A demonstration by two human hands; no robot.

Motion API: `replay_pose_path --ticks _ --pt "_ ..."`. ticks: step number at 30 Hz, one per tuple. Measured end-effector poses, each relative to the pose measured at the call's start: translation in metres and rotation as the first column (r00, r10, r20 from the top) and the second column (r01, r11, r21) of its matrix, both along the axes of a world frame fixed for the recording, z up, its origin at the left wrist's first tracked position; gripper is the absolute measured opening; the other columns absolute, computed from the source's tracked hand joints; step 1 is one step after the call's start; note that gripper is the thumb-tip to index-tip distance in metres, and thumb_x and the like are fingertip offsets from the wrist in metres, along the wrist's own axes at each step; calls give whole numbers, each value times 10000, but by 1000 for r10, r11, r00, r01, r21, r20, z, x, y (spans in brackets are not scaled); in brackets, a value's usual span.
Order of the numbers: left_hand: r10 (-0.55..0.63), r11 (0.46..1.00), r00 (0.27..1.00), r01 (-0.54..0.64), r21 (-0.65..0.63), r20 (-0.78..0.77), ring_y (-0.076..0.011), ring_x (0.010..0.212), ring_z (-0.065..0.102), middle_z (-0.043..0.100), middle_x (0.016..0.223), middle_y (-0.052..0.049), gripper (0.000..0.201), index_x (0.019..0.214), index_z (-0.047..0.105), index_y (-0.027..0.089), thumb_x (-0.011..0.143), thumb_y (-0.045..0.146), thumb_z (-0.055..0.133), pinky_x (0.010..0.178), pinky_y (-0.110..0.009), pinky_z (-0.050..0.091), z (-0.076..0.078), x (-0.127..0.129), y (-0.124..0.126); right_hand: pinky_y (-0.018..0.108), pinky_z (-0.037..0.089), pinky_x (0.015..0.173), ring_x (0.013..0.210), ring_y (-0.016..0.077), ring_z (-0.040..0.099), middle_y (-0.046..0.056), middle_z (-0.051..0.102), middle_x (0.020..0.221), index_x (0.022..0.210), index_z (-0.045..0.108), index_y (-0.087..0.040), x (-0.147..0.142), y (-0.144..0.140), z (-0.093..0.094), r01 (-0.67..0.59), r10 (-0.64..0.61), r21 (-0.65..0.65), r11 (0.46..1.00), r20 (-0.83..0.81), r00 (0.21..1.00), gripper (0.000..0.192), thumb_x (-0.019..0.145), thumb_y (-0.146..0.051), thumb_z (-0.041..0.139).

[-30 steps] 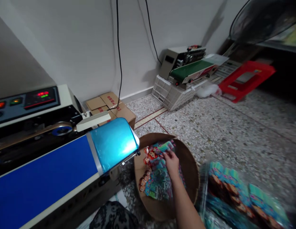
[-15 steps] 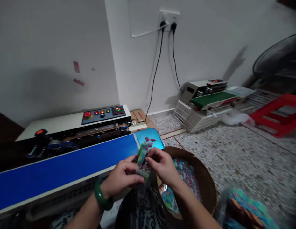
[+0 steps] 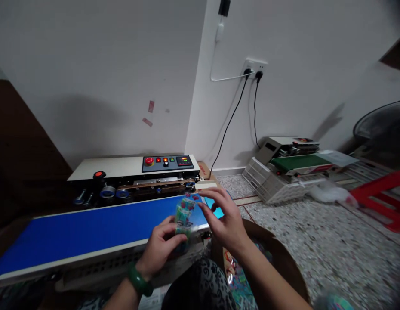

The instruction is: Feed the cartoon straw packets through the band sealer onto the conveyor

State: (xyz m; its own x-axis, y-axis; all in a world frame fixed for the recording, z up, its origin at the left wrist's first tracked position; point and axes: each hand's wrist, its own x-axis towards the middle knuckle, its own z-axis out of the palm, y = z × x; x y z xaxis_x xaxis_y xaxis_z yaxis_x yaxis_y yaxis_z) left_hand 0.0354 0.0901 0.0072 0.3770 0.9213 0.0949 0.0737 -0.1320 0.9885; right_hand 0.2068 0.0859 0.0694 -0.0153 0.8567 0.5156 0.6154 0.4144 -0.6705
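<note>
A bright blue belt (image 3: pixel 90 230) was seen across the lower left of the frame, edged in white, behind it a cream machine housing (image 3: pixel 106 167) with a dark grey control panel (image 3: pixel 167 162) dotted red, yellow and green. A clear packet (image 3: pixel 184 212) printed in teal, green and pink was shown at centre. A dark green bangle (image 3: pixel 139 282) was worn at the bottom. The floor (image 3: pixel 332 241) was speckled grey and white terrazzo; a green belt (image 3: pixel 298 161) and a red crate (image 3: pixel 382 198) were seen at right.
</note>
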Motion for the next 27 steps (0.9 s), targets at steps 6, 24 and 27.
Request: replay_pose_path --ticks 6,24,27 --pt "86 995 995 -88 41 48 -213 923 531 598 935 -64 90 713 703 186 695 211 619 784 -279 405 -4 -13 2 380 435 810 961 195 480 58 554 1035 899 624 -239 -22 15 20 -199 173 27 980 389 905 175 788 -167 509" --pt "88 975 996 -92 200 32 -186 881 544 593 915 -57 96 764 705 195 701 176 635 775 -274 402 -13 -35 11 292 451 751 937 180 568 63 665 939 689 683 -188 -39 61 40 -360 465 -620 697 9 885 161 756 -257 554" --pt "109 963 993 -115 245 40 -183 887 545 598 914 -54 93 764 704 196 703 177 637 779 -269 403 -13 -35 12 236 431 567 700 132 568 45 664 769 675 678 -165 -41 67 41 -301 414 -714 633 -17 910 251 783 -268 476"
